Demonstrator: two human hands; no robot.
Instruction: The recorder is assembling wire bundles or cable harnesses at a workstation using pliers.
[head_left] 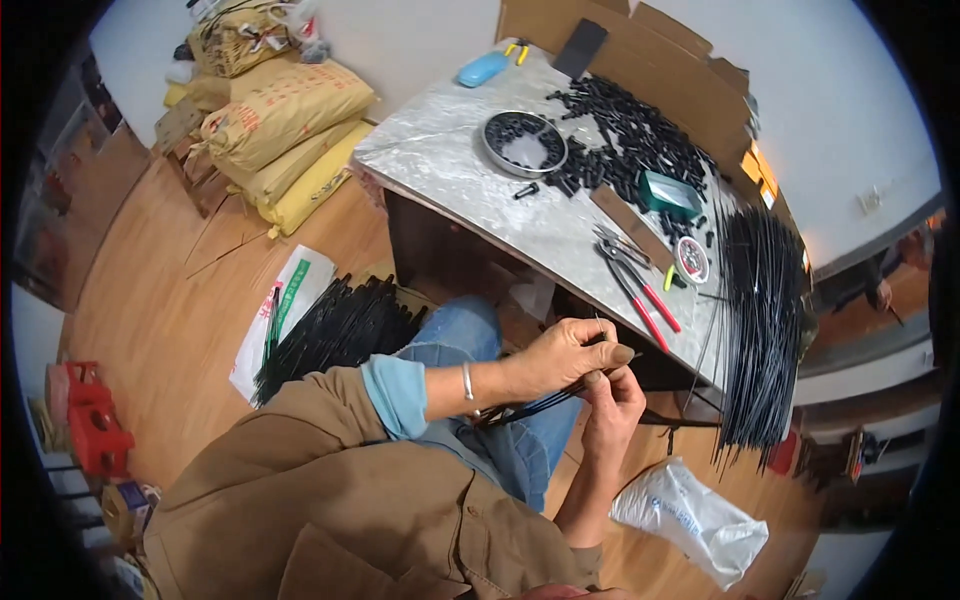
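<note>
Table [430,148]: just off its near edge, left hand [563,356] and right hand [612,408] pinch thin black rods [545,404] together, likely for fine control. Red-handled pliers [655,299] lie by that edge, presumably for reach.

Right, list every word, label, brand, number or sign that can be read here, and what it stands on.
Tan sack: red lettering, too blurred to read.
White sack, left: green and red print, too blurred to read.
White plastic bag, right: blue print, too small to read.
None is quotable.
</note>
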